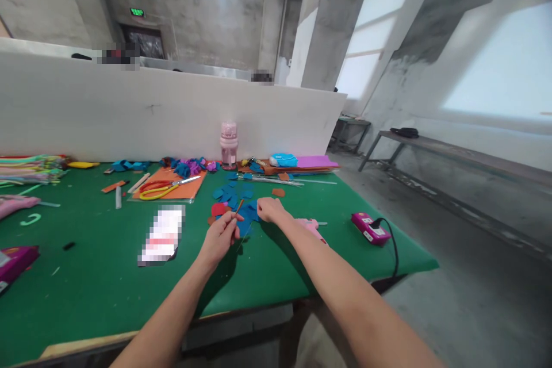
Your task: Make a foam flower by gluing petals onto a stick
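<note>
My left hand [222, 236] is closed in a pinch on a thin orange stick [238, 207] that points up and away over the green table [99, 282]. My right hand [269, 209] is closed over a blue felt piece [252, 211] at the near edge of a scatter of blue felt pieces [235, 192]. A red felt piece [218, 209] lies just left of the stick. The two hands are a short gap apart.
Red-and-yellow scissors [161, 187] lie on an orange sheet [172, 187]. A pink bottle [228, 145] stands by the white partition [129, 109]. A pink glue gun [311, 226] and a magenta power box [370, 228] with black cable sit to the right. Coloured strips [28, 168] lie far left.
</note>
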Action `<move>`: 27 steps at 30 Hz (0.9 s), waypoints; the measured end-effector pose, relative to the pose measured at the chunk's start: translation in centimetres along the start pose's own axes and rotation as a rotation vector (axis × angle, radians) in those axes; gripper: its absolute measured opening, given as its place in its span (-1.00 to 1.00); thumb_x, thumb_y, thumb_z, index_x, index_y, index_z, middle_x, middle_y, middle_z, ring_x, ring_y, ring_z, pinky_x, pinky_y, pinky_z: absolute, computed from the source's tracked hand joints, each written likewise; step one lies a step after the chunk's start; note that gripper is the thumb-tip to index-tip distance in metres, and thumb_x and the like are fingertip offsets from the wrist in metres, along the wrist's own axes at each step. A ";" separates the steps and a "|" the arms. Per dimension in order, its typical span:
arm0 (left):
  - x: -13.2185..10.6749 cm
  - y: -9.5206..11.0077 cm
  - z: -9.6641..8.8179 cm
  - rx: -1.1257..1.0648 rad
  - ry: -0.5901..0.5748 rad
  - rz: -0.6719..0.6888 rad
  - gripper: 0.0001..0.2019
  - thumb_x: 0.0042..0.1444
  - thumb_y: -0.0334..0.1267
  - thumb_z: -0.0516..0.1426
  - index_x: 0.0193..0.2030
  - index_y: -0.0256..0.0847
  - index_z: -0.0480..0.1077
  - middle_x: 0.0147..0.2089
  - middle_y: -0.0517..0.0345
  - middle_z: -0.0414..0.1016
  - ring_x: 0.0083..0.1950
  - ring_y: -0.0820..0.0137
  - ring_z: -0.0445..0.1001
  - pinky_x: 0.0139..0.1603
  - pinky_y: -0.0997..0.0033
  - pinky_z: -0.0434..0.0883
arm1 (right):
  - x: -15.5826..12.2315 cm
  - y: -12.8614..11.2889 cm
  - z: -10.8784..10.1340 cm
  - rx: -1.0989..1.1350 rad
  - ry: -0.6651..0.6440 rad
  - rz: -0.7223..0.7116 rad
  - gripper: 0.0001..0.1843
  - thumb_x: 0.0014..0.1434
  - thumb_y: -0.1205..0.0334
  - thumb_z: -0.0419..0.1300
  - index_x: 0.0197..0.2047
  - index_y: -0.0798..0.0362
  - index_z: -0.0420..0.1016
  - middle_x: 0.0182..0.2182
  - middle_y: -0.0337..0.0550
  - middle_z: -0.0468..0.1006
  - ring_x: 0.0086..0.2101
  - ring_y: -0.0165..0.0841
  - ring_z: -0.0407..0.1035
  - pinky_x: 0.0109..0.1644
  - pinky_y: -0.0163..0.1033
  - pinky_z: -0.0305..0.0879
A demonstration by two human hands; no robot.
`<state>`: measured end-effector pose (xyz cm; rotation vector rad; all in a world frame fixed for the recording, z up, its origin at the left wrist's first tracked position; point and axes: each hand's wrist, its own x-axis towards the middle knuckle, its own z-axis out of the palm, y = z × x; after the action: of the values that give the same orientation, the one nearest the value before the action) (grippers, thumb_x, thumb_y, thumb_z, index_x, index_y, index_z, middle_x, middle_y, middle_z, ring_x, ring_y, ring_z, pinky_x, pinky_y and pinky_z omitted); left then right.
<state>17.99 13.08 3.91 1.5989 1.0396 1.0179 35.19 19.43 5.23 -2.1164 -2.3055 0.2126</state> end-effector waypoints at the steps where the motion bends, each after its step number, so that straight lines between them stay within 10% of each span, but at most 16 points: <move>1: 0.0 -0.1 0.0 0.009 0.009 0.006 -0.75 0.08 -0.13 -0.07 -0.22 -0.20 0.29 -0.60 0.32 0.28 -0.64 0.57 0.17 -0.62 0.60 0.11 | -0.1 0.1 -0.2 0.004 0.009 0.002 -0.80 0.06 0.36 0.01 -0.28 0.06 0.43 -0.24 -0.02 0.50 -0.22 -0.24 0.36 -0.24 -0.23 0.12; 12: 0.4 -0.5 0.1 0.047 0.074 0.042 -0.76 0.06 -0.12 -0.06 -0.29 -0.20 0.31 -0.62 0.32 0.28 -0.65 0.55 0.16 -0.61 0.57 0.11 | 0.6 -0.4 0.3 0.165 0.019 -0.072 -0.90 -0.10 0.39 0.17 -0.44 0.03 0.39 -0.32 -0.15 0.49 -0.23 -0.26 0.33 -0.18 -0.20 0.12; 21: 0.0 0.5 -0.1 -0.122 0.094 -0.014 -0.74 -0.01 -0.10 0.04 -0.29 -0.25 0.35 -0.63 0.34 0.22 -0.69 0.62 0.05 -0.68 0.60 0.01 | -4.0 0.4 -0.4 0.629 0.310 -0.089 -0.84 0.08 0.29 -0.02 -0.25 0.04 0.30 -0.39 -0.23 0.42 -0.38 -0.44 0.32 -0.28 -0.31 0.24; 27: -1.0 2.5 1.2 -0.154 0.077 -0.114 -0.66 -0.17 -0.09 0.19 -0.27 -0.26 0.38 -0.66 0.39 0.15 -0.70 0.66 0.00 -0.69 0.61 -0.03 | -9.0 -1.1 1.6 1.685 0.204 0.008 -0.76 -0.14 0.22 0.19 -0.32 0.06 0.32 -0.46 -0.30 0.38 -0.48 -0.47 0.33 -0.32 -0.28 0.32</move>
<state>19.24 11.29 5.89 1.3702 1.0657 1.0623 34.72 10.30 4.51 -1.0626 -1.0158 1.2472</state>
